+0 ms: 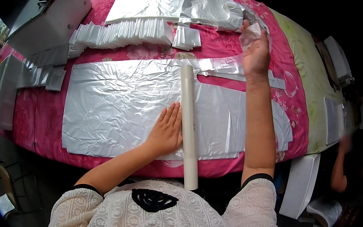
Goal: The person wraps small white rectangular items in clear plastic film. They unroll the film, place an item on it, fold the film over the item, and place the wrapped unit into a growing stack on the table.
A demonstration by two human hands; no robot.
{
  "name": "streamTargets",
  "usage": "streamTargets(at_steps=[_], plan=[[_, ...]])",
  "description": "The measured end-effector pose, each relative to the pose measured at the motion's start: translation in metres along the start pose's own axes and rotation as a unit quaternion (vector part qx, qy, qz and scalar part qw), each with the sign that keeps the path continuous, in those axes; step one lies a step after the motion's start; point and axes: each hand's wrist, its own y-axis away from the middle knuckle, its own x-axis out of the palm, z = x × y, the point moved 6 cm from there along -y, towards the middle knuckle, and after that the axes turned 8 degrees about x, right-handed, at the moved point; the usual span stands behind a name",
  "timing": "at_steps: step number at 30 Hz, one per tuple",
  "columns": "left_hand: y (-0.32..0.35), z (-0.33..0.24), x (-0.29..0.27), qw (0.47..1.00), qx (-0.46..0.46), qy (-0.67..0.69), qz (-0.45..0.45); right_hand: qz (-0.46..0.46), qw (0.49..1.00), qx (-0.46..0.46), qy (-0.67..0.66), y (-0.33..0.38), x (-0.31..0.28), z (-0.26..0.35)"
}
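A stack of thin silvery-white plastic aprons [114,105], with cut-out neck and strap ends to the right, lies flat on a pink flowered cloth. My left hand [167,130] presses flat on the stack, fingers straight and together. Along its right side lies a long pale rod [190,126], set across the stack with its near end past the table edge. My right hand [256,54] is raised at the far right, its fingers closed on a crumpled piece of thin clear plastic film [250,36]. The right fingertips are partly hidden by the film.
A second apron stack [149,3] lies at the back. In front of it stands a long row of folded white packets [123,33]. White boxes [52,20] stand at the left. A yellow-green cloth [304,69] covers the right end; beyond it another person's arm [340,169] shows.
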Motion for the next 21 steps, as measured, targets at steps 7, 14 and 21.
streamTargets(at_steps=[7,14,21], plan=[[0.006,0.004,0.001,0.996,0.041,-0.051,-0.055,0.315,0.865,-0.001,0.391,0.151,0.239,-0.217],[-0.002,0.002,0.008,1.0,0.024,-0.014,-0.01,0.504,0.733,0.035,0.454,0.216,0.299,-0.242],[0.002,0.003,0.002,0.993,0.008,0.086,-0.076,0.333,0.807,-0.159,0.46,0.199,0.126,-0.1]])
